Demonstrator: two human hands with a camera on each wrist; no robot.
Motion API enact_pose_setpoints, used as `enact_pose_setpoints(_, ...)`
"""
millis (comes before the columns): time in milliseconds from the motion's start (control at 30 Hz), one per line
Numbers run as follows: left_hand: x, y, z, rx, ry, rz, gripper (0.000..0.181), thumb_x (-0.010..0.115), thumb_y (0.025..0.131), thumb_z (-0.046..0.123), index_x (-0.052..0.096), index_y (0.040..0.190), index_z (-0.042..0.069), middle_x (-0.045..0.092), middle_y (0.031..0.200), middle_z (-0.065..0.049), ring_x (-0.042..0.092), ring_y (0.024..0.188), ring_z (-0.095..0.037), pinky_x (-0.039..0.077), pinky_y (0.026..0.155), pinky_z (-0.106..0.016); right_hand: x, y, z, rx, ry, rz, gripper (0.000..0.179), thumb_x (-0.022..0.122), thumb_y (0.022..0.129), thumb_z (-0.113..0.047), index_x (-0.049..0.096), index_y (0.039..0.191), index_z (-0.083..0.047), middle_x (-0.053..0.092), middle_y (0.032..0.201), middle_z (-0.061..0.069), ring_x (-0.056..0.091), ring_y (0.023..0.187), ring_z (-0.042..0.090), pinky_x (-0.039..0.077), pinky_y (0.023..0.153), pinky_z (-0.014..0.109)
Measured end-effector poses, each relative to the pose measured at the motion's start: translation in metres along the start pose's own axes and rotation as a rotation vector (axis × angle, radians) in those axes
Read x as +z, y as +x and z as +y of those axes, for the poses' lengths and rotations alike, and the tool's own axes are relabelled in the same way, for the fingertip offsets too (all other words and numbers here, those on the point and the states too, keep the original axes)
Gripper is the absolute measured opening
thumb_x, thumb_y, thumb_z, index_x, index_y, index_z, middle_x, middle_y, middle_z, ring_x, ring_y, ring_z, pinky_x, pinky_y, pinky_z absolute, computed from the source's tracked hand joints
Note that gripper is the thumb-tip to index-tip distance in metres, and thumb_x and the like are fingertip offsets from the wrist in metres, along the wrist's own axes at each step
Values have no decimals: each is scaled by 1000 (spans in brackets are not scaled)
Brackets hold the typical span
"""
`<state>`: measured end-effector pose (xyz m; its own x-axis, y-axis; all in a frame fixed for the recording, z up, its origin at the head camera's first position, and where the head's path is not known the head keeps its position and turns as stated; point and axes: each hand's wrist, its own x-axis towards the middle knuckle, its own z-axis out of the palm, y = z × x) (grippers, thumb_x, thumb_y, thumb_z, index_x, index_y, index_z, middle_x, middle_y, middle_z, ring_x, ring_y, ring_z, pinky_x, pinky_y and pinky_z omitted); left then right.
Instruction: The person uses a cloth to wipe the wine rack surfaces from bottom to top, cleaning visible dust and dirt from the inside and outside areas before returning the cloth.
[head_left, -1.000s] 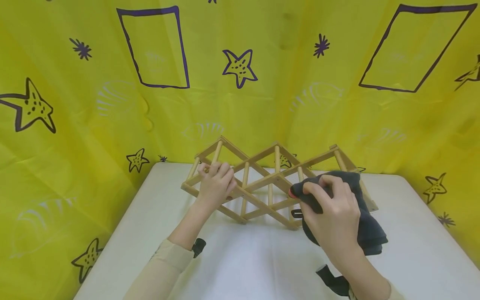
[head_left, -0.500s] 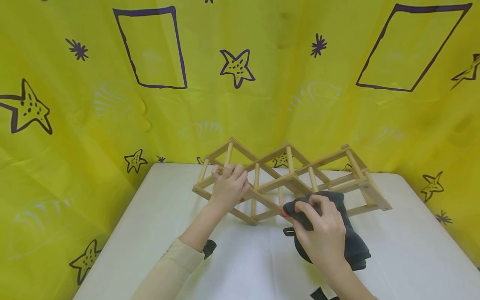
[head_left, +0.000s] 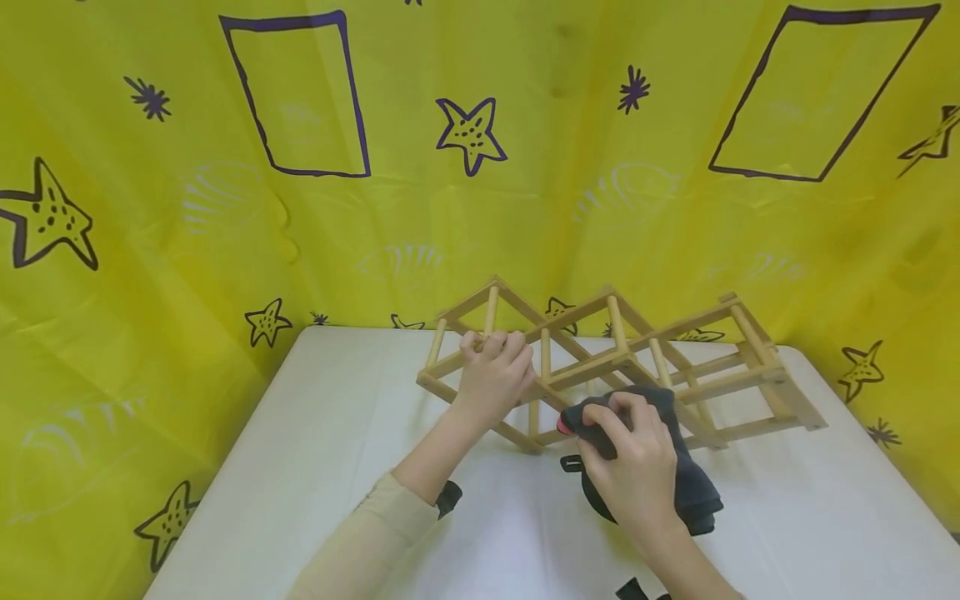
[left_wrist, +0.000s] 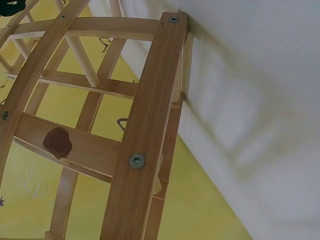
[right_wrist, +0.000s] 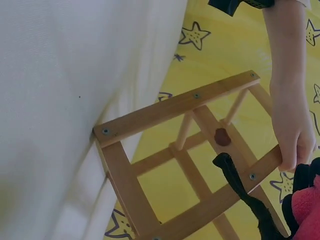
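A wooden lattice rack (head_left: 588,367) with crossed slats and round dowels stands on the white table. My left hand (head_left: 491,379) grips a slat near its left end; in the right wrist view, the left hand (right_wrist: 295,137) has its fingers curled over the slat. My right hand (head_left: 633,458) pinches a folded black cloth (head_left: 693,487) in front of the rack. Pink lining (right_wrist: 306,205) and a black strap (right_wrist: 245,197) of the cloth appear in the right wrist view. A reddish-brown spot (left_wrist: 57,143) marks one slat. Neither hand appears in the left wrist view.
The white table (head_left: 315,450) extends around the rack. Behind it hangs a yellow curtain (head_left: 525,217) with drawn starfish and frames. A small black object (head_left: 448,498) shows beside my left wrist, and another black piece (head_left: 632,588) lies at the bottom edge.
My left hand and the rack have shifted to the right. The right hand, still pinching the cloth, has come left and nearer to me, uncovering the rack's right end.
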<state>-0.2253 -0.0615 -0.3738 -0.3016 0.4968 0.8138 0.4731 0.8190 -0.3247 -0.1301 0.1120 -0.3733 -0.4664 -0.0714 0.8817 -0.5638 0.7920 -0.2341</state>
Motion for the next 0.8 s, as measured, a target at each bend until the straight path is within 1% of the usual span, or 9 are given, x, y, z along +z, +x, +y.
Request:
enact_pose_setpoints(133,-3,1,1,8,7,-47,5,57,83,18,56,79,14,43,88,3,35,87,-15,21,79,-44,4,-1,0,-4,-1,-13,40,79,43,9,64,75,-9,53,85,11,50,69,27,38,53,40)
enact_pose_setpoints(267,-10,0,-2,61,54,-118,9,55,86,24,54,85,15,42,94,2,34,90,-16,23,79,-43,10,-2,0,-17,6,-11,39,80,44,8,64,75,-9,53,85,11,50,69,28,37,53,40)
enact_pose_setpoints(333,-14,-4,-5,86,90,-148,15,51,90,29,52,94,16,39,102,1,33,96,-16,24,81,-43,13,-3,1,-24,8,-26,36,79,47,6,64,76,-9,53,86,11,50,69,28,37,53,39)
enact_pose_setpoints(433,-13,-13,-12,102,115,-115,26,40,95,36,45,112,17,33,118,-2,30,109,-19,26,84,-44,19,-6,2,-36,17,-53,31,77,51,3,64,76,-10,53,86,12,49,69,28,37,54,38)
enact_pose_setpoints(533,-12,-23,-21,73,107,-57,39,32,97,41,32,126,16,26,129,-6,26,119,-22,25,88,-46,28,-11,2,-62,33,-64,31,77,51,3,63,76,-10,53,87,12,49,69,27,36,54,37)
enact_pose_setpoints(600,-11,-30,-26,38,104,-33,48,37,95,44,24,131,14,26,130,-7,27,118,-23,25,87,-46,35,-15,0,-96,40,-54,35,78,48,4,62,76,-9,53,87,13,49,69,27,36,53,37)
enact_pose_setpoints(667,-11,-36,-30,-1,100,-37,60,47,90,45,20,132,12,28,127,-8,30,114,-23,24,87,-47,43,-18,-2,-135,45,-48,39,80,45,4,62,77,-9,53,87,13,49,68,26,35,53,37)
enact_pose_setpoints(733,-10,-40,-31,-40,96,-41,70,57,84,43,19,132,8,31,122,-9,33,108,-23,25,85,-45,51,-22,-5,-176,49,-52,42,82,43,3,62,77,-9,54,88,14,49,68,26,35,53,36)
enact_pose_setpoints(800,-8,-45,-32,-80,89,-47,73,63,80,38,21,130,6,34,118,-10,36,103,-22,25,84,-44,58,-26,-7,-203,51,-78,43,84,44,2,63,79,-10,54,89,15,50,69,26,35,54,35)
